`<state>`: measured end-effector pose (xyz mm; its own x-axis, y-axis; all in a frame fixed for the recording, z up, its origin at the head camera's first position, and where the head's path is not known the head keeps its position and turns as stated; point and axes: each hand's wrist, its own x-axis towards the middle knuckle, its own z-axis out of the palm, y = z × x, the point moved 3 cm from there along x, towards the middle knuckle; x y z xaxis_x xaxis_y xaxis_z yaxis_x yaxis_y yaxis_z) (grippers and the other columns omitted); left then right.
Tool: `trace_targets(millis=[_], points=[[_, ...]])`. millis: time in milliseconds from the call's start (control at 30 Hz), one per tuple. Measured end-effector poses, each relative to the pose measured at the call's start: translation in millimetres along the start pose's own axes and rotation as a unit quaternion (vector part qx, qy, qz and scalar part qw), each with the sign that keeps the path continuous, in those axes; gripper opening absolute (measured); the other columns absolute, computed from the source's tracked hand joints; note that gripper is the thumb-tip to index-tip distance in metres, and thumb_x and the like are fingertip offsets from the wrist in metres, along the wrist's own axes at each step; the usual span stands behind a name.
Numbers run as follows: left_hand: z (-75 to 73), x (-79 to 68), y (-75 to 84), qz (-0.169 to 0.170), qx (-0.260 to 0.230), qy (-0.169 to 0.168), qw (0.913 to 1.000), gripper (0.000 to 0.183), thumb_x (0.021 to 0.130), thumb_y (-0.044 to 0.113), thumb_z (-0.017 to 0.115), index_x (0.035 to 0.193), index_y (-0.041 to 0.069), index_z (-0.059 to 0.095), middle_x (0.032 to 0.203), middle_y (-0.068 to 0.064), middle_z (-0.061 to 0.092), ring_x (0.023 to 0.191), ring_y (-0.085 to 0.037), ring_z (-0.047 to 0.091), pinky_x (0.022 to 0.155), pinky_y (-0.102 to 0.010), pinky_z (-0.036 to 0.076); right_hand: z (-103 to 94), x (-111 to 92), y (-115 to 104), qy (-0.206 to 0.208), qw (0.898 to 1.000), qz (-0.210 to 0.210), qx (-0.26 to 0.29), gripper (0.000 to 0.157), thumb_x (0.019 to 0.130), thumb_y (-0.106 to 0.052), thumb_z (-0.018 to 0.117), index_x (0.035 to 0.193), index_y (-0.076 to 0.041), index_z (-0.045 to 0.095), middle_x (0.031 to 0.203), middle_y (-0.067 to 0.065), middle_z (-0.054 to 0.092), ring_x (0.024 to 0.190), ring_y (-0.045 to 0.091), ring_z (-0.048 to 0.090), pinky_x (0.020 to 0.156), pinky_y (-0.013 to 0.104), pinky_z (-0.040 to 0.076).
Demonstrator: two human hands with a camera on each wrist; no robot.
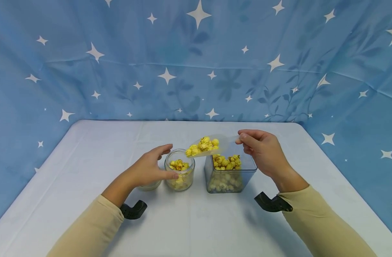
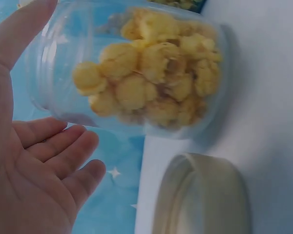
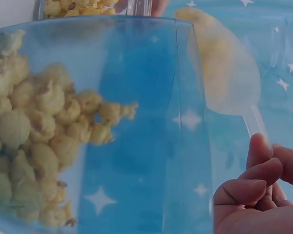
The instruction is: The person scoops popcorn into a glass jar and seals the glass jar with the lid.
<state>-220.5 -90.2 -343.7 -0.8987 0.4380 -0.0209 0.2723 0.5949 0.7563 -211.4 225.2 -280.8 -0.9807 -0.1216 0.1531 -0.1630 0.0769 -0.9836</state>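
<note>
My right hand (image 1: 261,150) pinches the handle of a translucent scoop (image 3: 234,73) between thumb and fingertips. Yellow popcorn (image 1: 204,145) fills the scoop, which tilts down leftward, its tip near the rim of a clear round jar (image 2: 127,73). More popcorn lies in the jar's lower part. My left hand (image 1: 152,166) is spread around the jar's left side, thumb across its front and the other fingers behind. Those fingers (image 2: 63,151) look relaxed, close by the mouth. Under the scoop's handle end stands a bluish clear square container (image 1: 229,178), partly full of popcorn.
A round lid (image 2: 205,195) lies on the white table left of the jar, partly hidden by my left hand in the head view. Behind the table hangs a blue curtain (image 1: 119,75) with white stars. Each wrist wears a black mount (image 1: 273,202).
</note>
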Motion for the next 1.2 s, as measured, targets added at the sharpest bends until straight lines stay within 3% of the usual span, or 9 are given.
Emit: trace_targets(millis=[133,233,433,733,1000,1200], points=[[5.7,0.9,-8.1,0.002,0.000,0.001,1.0000,0.099,0.078,0.043,0.084,0.155,0.005,0.035,0.154,-0.014,0.040,0.133,-0.043,0.045,0.107,-0.057,0.039,6.4,0,-6,0.006,0.997,-0.006,-0.073,0.034,0.103,-0.013,0.059,0.125,0.013,0.060,0.090,-0.002,0.070,0.075,0.017,0.047,0.066,0.026,0.041],[8.8,1.6,-11.0,0.004,-0.002,0.003,1.0000,0.097,0.077,0.043,0.084,0.153,0.005,0.038,0.153,-0.014,0.042,0.132,-0.042,0.046,0.106,-0.057,0.040,10.9,-1,-11,0.010,0.992,-0.013,-0.123,0.034,0.102,-0.016,0.061,0.125,0.010,0.062,0.091,0.001,0.070,0.075,0.019,0.046,0.063,0.028,0.038],[11.6,1.5,-13.3,0.000,-0.006,0.004,1.0000,0.090,0.079,0.044,0.083,0.151,0.007,0.042,0.147,-0.013,0.049,0.130,-0.040,0.049,0.105,-0.058,0.041,19.6,0,-17,0.009,0.980,-0.027,-0.195,0.032,0.102,-0.021,0.061,0.124,0.003,0.066,0.099,0.010,0.072,0.094,0.022,0.057,0.076,0.027,0.050],[12.2,1.0,-13.8,0.010,-0.022,0.007,0.9997,0.088,0.080,0.042,0.084,0.149,0.006,0.044,0.144,-0.011,0.052,0.131,-0.037,0.050,0.107,-0.058,0.039,19.2,0,-22,0.010,0.972,-0.041,-0.230,0.031,0.103,-0.022,0.060,0.122,0.002,0.067,0.100,0.012,0.073,0.103,0.023,0.061,0.084,0.030,0.051],[12.6,0.9,-13.9,0.011,-0.026,0.005,0.9996,0.086,0.081,0.039,0.083,0.150,0.006,0.044,0.145,-0.012,0.052,0.132,-0.038,0.049,0.108,-0.058,0.038,4.0,-5,-23,0.027,0.970,-0.030,-0.239,0.036,0.103,-0.029,0.060,0.125,-0.002,0.067,0.102,0.011,0.072,0.102,0.019,0.059,0.084,0.022,0.051],[12.7,0.5,-14.0,0.011,-0.031,0.002,0.9994,0.086,0.082,0.038,0.083,0.150,0.006,0.043,0.146,-0.012,0.051,0.132,-0.038,0.049,0.108,-0.058,0.037,-21.2,-8,-16,0.077,0.972,-0.045,-0.218,0.037,0.105,-0.027,0.055,0.124,0.003,0.066,0.092,0.002,0.068,0.080,0.018,0.052,0.065,0.023,0.043]])
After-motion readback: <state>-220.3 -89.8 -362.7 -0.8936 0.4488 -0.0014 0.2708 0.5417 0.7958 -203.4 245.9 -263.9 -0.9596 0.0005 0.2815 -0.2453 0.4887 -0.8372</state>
